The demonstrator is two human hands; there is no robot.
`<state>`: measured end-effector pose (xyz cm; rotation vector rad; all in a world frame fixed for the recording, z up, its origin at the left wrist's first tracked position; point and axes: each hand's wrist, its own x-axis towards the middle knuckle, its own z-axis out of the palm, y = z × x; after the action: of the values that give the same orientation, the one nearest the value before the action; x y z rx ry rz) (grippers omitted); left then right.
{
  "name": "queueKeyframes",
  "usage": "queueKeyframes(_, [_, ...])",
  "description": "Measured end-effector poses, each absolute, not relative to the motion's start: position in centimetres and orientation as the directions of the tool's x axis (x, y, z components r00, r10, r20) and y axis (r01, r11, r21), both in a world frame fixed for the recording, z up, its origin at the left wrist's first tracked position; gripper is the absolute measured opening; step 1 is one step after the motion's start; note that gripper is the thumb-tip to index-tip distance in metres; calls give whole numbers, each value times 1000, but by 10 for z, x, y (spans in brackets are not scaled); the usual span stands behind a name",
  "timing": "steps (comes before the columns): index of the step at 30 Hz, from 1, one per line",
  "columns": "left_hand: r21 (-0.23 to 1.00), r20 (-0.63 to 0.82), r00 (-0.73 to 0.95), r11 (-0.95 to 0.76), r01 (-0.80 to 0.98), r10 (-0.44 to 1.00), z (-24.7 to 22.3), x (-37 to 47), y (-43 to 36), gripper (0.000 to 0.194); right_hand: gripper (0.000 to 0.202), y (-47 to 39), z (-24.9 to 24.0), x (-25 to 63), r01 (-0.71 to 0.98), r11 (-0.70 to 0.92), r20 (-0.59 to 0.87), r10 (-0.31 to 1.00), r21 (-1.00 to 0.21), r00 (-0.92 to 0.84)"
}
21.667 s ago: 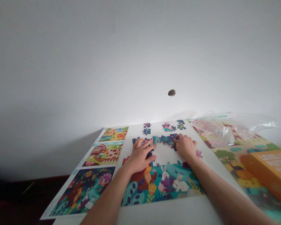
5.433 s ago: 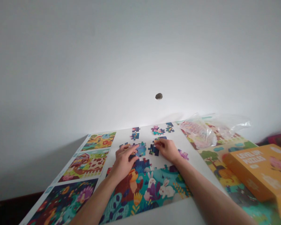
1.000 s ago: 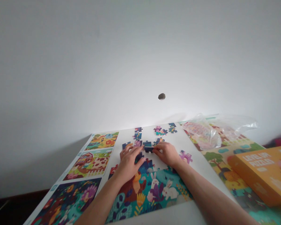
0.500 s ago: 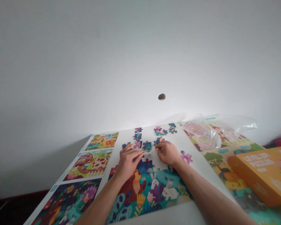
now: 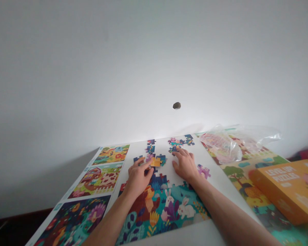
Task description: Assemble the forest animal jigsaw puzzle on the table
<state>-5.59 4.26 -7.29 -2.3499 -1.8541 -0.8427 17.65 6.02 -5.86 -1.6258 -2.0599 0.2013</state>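
Note:
My left hand [image 5: 139,176] is over the upper left of a partly joined jigsaw puzzle [image 5: 169,208]. Its index finger and thumb pinch the left edge of an orange puzzle piece [image 5: 157,162], which overlaps a dark teal piece [image 5: 162,158]. Close to those fingers lie a purple piece [image 5: 149,157] and a dark blue piece [image 5: 138,158], partly covered. My right hand [image 5: 186,164] rests with fingers apart, fingertips at a dark patterned piece [image 5: 174,149]. A purple piece with eyes [image 5: 203,171] lies beside my right wrist.
More loose pieces [image 5: 176,141] lie toward the wall [image 5: 143,68]. Picture sheets [image 5: 99,179] line the left side of the white table. On the right are a clear plastic bag [image 5: 228,147], another picture mat [image 5: 236,172] and an orange puzzle box [image 5: 284,188].
The piece in my left hand, edge-on before, now shows its orange side. My right hand's curled fingers have spread and reached slightly forward.

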Motion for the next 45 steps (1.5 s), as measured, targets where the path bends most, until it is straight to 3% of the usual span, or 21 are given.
queueKeyframes(3, [282,412,143,-275,919,900,-71,-54,41,40,51,61,-61,177,884,216,247,962,-414,-119])
queueKeyframes(9, [311,474,98,-270,911,875,-70,-55,43,36,52,61,-62,177,854,309,220,947,-419,-235])
queueKeyframes(14, [395,587,41,-331,857,809,-65,-59,42,23,57,57,-57,176,719,550,315,835,-425,-452])
queueKeyframes(18, [477,579,93,-429,767,810,-60,-54,37,21,31,54,-53,173,572,681,425,732,-457,-532])
queueKeyframes(24, [520,461,241,-480,707,854,-60,-44,32,18,22,53,-50,172,590,650,459,758,-479,-463])
queueKeyframes(28, [445,420,331,-510,736,845,-62,-43,30,46,19,56,-54,173,781,422,410,882,-461,-234])
queueKeyframes(31, [351,357,389,-508,786,849,-62,-44,28,47,20,58,-58,175,860,262,358,928,-438,-100])
queueKeyframes(38, [244,273,434,-498,832,859,-63,-45,28,45,21,59,-60,176,889,174,319,947,-423,-33])
queueKeyframes(42, [222,237,446,-495,840,863,-65,-46,28,47,40,60,-62,176,894,215,302,948,-392,-96])
queueKeyframes(45, [216,214,449,-491,844,867,-65,-46,29,48,36,61,-63,176,901,204,264,959,-382,-105])
